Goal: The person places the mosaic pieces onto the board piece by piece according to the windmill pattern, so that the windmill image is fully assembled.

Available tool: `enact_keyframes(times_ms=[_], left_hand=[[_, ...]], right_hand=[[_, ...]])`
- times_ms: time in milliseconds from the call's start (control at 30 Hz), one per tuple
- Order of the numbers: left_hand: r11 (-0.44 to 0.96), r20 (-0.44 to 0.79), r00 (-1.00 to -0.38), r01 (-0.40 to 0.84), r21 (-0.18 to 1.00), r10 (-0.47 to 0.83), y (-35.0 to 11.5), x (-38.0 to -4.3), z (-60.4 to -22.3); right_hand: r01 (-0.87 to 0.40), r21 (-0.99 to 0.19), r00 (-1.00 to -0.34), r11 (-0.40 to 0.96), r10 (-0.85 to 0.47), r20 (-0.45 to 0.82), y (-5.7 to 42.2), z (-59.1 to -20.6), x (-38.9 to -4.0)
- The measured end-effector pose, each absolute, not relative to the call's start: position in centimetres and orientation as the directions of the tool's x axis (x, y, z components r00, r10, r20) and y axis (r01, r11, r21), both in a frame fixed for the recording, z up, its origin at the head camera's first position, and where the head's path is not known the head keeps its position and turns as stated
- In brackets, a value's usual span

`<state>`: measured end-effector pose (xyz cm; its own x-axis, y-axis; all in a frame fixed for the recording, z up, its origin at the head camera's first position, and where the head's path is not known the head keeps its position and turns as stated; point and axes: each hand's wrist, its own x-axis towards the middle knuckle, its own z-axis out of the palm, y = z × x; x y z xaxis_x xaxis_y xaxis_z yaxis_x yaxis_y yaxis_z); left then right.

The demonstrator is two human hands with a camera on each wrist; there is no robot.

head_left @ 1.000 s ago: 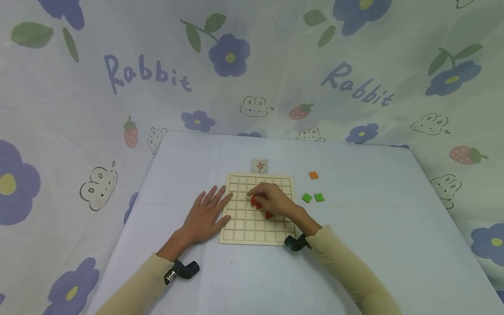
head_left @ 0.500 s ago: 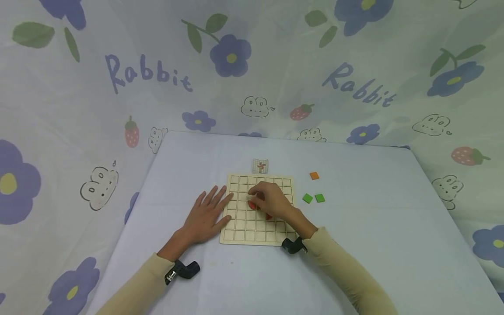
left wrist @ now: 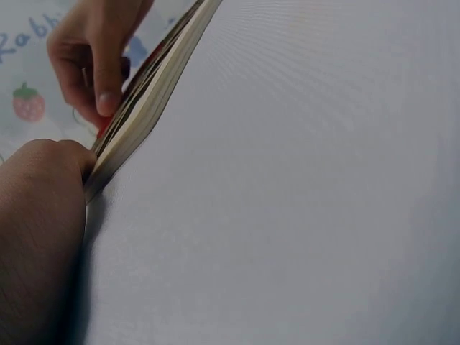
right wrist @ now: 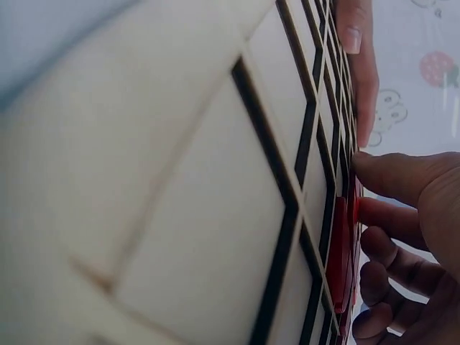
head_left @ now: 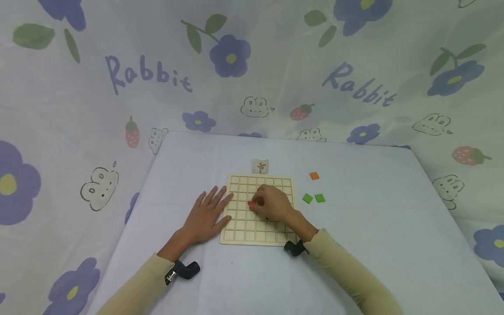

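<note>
A pale wooden grid board (head_left: 240, 236) lies on the table. My left hand (head_left: 204, 218) is spread flat at its left side, fingertips and thumb at the edge. Over the middle of the grid, my right hand (head_left: 273, 203) is bent down, its thumb and index finger pinching a small red tile (head_left: 251, 203). More red shows past the knuckles, partly hidden by the hand. In the right wrist view a red tile (right wrist: 337, 259) lies in a cell close to the fingertips. From the left wrist view, the right fingers reach down to the board's surface.
Right of the board lie two green tiles (head_left: 307, 198) and an orange tile (head_left: 313, 175). Behind the board is a small gridded pattern card (head_left: 260, 166) with a red figure. A printed cloth (head_left: 157, 105) hangs behind the white table.
The right hand shifts slightly over the middle of the grid, and its fingers turn lower around the red tile. Red now shows above its knuckles. The left hand stays put.
</note>
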<state>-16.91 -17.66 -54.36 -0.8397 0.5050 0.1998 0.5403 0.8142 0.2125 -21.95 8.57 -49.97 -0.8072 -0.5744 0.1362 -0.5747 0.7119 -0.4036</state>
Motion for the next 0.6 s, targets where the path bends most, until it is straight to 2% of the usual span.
enact_keyframes(times_ms=[200,600], left_hand=[[0.821,0.196,-0.844,0.533,0.204,0.499,-17.7,-16.8,-54.3],[0.822,0.187,-0.847,0.53,0.207,0.499,-17.5,-16.9,-54.1]], right_hand=[[-0.582,-0.433,-0.801,0.688,-0.578,0.157,9.3,-50.0,-21.6],[-0.41,-0.537,-0.903,0.737,-0.412,0.124,14.0,-49.2,-21.2]])
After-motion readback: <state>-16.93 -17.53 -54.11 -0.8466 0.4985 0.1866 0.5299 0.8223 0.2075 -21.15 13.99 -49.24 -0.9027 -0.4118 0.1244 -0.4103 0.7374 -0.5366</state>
